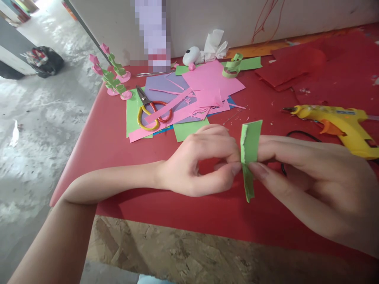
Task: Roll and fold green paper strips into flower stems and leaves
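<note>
The green paper strip [250,156], light, floppy and easily torn I'd say, stands upright above the red table [118,130], pinched mid-length between left hand [195,163] and right hand [308,177], scissors [151,112] and glue gun [340,124] beyond.

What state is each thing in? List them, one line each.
green paper strip: upright, pinched by both hands
left hand: shut on the strip
right hand: shut on the strip
scissors: lying closed, a pink strip across them
glue gun: lying on its side, unheld
paper flowers: standing upright
</note>
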`<act>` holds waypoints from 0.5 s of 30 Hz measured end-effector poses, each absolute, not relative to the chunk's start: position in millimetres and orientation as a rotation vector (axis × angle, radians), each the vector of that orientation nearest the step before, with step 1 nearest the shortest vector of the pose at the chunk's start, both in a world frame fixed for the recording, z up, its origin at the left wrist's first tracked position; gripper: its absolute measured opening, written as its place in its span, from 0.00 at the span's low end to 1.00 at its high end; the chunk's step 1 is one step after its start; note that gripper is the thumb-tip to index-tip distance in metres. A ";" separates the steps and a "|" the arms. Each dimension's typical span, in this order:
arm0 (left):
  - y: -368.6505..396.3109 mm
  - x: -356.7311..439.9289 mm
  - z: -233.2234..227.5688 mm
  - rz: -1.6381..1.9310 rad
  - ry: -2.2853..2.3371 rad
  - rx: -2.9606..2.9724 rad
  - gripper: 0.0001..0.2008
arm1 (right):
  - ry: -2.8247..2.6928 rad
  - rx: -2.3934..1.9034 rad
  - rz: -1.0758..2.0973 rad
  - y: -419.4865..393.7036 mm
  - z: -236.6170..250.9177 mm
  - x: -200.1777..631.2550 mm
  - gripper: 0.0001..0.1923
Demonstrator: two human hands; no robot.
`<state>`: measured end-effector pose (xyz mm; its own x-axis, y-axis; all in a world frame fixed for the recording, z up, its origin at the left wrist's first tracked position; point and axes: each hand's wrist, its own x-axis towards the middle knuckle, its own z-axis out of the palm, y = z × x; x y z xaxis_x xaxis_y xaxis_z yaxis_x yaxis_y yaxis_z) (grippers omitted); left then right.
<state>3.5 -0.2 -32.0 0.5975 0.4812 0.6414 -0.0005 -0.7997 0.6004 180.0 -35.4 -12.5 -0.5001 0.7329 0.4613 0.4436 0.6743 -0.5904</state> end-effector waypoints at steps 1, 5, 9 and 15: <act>-0.4 3.3 -31.8 1.136 0.381 2.261 0.11 | -2.174 -0.895 0.523 -35.3 -12.6 180.0 0.11; -1.4 3.2 -31.2 1.112 0.393 2.216 0.11 | -2.197 -0.921 0.532 -35.8 -12.2 180.2 0.10; -1.5 4.0 -31.5 1.080 0.407 2.104 0.11 | -2.199 -0.914 0.587 -34.9 -10.2 179.9 0.12; -1.2 6.1 -35.1 1.015 0.417 1.984 0.12 | -2.254 -0.876 0.613 -29.7 -7.5 179.5 0.14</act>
